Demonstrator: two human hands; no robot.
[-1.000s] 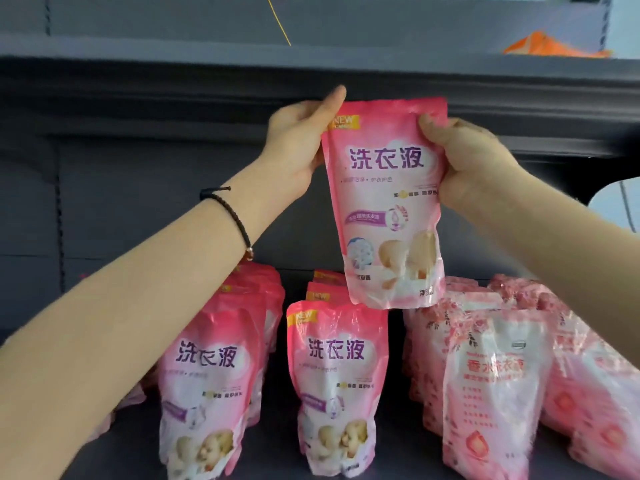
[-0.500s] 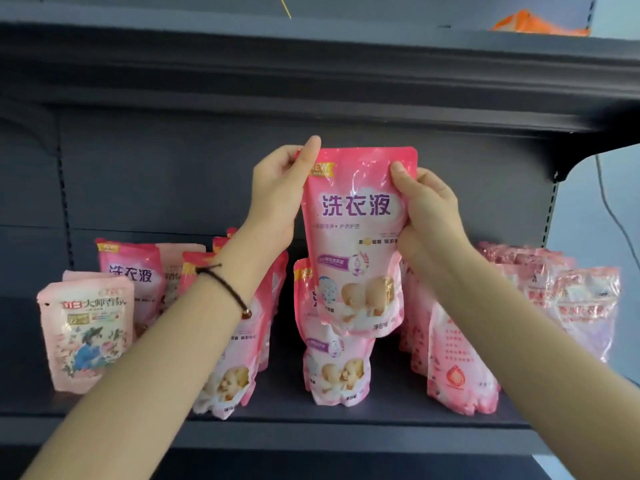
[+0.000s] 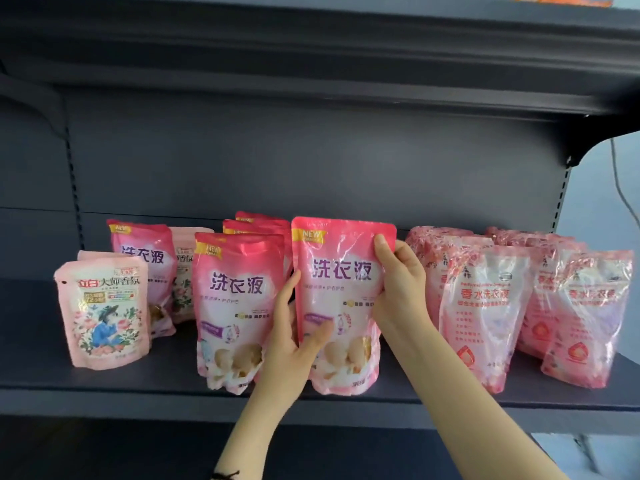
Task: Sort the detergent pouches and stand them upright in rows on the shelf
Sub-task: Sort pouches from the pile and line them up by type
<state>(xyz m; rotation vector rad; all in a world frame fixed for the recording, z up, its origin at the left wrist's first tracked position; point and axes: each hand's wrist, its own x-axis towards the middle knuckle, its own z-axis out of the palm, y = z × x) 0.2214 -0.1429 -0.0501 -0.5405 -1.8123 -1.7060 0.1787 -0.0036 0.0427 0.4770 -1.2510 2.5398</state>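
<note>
A dark grey shelf (image 3: 104, 386) holds sealed pink pouches, all upright or nearly so; their contents cannot be seen, though the bottoms bulge. The biggest group is on the right, glossy rose-printed pouches (image 3: 485, 306) standing in two files front to back, the front ones leaning a little. Left of centre stands a file of deep pink pouches (image 3: 232, 306) with purple lettering and yellow "NEW" corners, with one more of the same kind further left. The held pouch (image 3: 343, 299) is of that kind too. It is at the front of the shelf between the pink file and the rose group, upright, its base on or just at the board. At the far left are pale floral pouches (image 3: 104, 313). The left hand (image 3: 287, 344) grips the held pouch's lower left edge, thumb across the front, while the right hand (image 3: 398, 282) pinches its upper right edge, thumb on the front, fingers behind. A dark cord bracelet (image 3: 225, 475) circles the left wrist.
</note>
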